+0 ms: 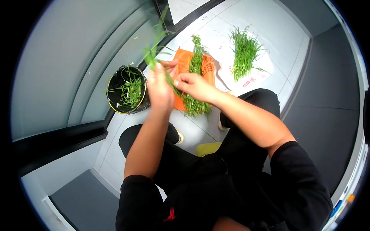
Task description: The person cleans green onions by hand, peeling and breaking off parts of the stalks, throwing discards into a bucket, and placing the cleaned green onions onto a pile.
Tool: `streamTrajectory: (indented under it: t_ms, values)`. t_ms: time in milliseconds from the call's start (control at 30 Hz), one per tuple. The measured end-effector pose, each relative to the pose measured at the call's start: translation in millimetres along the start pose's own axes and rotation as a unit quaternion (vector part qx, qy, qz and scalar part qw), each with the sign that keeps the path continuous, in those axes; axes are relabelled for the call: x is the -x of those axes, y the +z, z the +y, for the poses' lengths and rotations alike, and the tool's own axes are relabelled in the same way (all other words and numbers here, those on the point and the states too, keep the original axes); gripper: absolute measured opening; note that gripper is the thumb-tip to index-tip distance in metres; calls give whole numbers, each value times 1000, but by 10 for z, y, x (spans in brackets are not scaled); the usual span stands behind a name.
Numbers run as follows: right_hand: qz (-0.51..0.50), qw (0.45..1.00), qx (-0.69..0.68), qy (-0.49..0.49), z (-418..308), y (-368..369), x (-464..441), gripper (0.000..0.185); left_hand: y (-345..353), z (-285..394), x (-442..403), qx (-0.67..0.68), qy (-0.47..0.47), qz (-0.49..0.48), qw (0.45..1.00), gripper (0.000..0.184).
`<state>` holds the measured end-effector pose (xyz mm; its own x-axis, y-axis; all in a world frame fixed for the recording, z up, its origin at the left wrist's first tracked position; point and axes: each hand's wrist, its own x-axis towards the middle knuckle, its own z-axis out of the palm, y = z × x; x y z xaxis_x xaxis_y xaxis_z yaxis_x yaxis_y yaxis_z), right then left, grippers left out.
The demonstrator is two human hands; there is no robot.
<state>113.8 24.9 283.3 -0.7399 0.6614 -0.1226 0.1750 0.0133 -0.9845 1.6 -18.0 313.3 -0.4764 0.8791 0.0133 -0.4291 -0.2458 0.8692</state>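
Observation:
My left hand point(160, 87) is wrapped round a small bunch of green chives point(151, 57), whose leaf tips fan upward and blur with motion. The fingers of my right hand point(194, 85) pinch at the lower end of the same bunch. Beneath my hands an orange bag point(208, 69) lies flat on the floor, with a long pile of chives point(196, 61) across it. Part of that pile is hidden behind my right hand. On a white bag point(264, 63) to the right rests another bundle of chives point(244, 54), neatly lined up.
A black-lined bin point(140, 107) with a yellow rim stands to the left, holding loose green scraps. A glass door point(65, 65) with a dark frame is beyond it. Grey cabinets point(323, 81) run along the right. My knees flank the tiled floor point(196, 127).

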Motion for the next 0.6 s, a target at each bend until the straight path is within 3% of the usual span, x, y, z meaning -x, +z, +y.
streamTrajectory:
  t_ms: [33, 67, 133, 167, 267, 333, 400, 467, 533, 600]
  values:
    - [-55, 988, -138, 45, -18, 66, 60, 22, -57, 119, -39, 75, -21, 12, 997, 24]
    - [-106, 979, -165, 62, 13, 101, 87, 19, -104, 237, -49, 66, -16, 26, 997, 23]
    - [-173, 979, -66, 84, -37, 71, 104, 20, -142, 469, -125, 94, -11, 107, 990, 23]
    - [-170, 979, -67, 84, -75, 34, 105, 20, -237, 539, -162, 89, 12, 100, 991, 24]
    - [-58, 989, 125, -53, -128, -114, 82, 17, -371, 722, -230, 35, 44, 107, 993, 24]
    - [-6, 968, 235, -85, -254, -184, 85, 13, -394, 711, -224, 4, 31, 80, 996, 25]
    - [27, 966, 235, -109, -266, -162, 91, 14, -354, 578, -182, -160, -49, -6, 986, 28]
    - [58, 962, 233, -130, -249, -92, 116, 16, -242, 323, -90, -229, -19, -46, 972, 31]
    - [127, 950, 179, -223, -235, -14, 108, 17, -88, 162, 12, -221, -99, -73, 968, 28]
    - [134, 947, 220, -192, -305, -40, 136, 17, -25, 80, 52, -345, -86, -93, 930, 26]
